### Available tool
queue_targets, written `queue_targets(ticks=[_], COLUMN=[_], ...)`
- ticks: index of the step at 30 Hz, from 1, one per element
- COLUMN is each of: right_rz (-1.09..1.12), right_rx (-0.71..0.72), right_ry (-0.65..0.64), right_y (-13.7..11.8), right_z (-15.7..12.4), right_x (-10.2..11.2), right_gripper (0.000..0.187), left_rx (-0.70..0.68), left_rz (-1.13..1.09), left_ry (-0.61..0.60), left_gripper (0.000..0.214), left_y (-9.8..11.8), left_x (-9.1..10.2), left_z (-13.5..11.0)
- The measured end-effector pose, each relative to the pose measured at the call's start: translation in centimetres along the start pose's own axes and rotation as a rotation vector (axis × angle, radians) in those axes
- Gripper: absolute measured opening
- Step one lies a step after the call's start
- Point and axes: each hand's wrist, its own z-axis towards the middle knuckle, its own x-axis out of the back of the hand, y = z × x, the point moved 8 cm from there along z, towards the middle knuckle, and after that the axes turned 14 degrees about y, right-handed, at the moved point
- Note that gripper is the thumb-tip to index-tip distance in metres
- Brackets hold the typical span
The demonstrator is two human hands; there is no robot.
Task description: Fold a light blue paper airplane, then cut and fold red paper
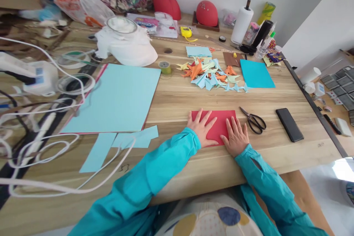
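A sheet of red paper [217, 120] lies flat on the wooden table in front of me. My left hand [201, 129] rests on its left side with the fingers spread. On its right side lies my right hand [236, 138], palm down and fingers apart. Black-handled scissors [254, 121] sit just right of the red paper, their blades pointing up and to the left. Beyond the paper is a pile of folded paper cranes [208, 75] in orange, pale blue and pale green. A bright blue paper square [257, 73] lies right of the pile.
Large light-blue sheets [118, 96] and cut strips [99, 151] lie at the left, near tangled white cables [41, 147]. A black phone [289, 124] rests at the right. Farther back stand a yellow tape measure [186, 32], a paper roll [242, 24] and a red dome [206, 13].
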Motion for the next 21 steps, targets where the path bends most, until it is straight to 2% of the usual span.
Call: queue_targets(ticks=[7, 14, 17, 19, 21], right_rz=[0.024, 0.033, 0.046, 0.053, 0.050], right_rx=[0.002, 0.013, 0.001, -0.010, -0.016], right_ry=[-0.044, -0.072, -0.070, -0.067, -0.062], right_y=[-0.1, 0.3, 0.3, 0.3, 0.3], right_z=[0.0, -0.1, -0.1, -0.1, -0.1], right_x=[-0.2, -1.0, -1.1, -1.1, -1.0], right_gripper=[0.087, 0.085, 0.085, 0.085, 0.085], left_rx=[-0.017, -0.026, -0.012, -0.090, -0.253], left_rz=[0.016, 0.017, 0.030, 0.023, -0.009], left_ry=[0.014, 0.014, 0.026, 0.054, 0.044], left_gripper=[0.105, 0.106, 0.108, 0.102, 0.086], left_y=[0.0, -0.1, -0.1, 0.9, 2.9], left_x=[-0.1, -0.1, 0.5, 1.0, 0.9], left_z=[0.0, -0.2, -0.1, 0.0, -0.4])
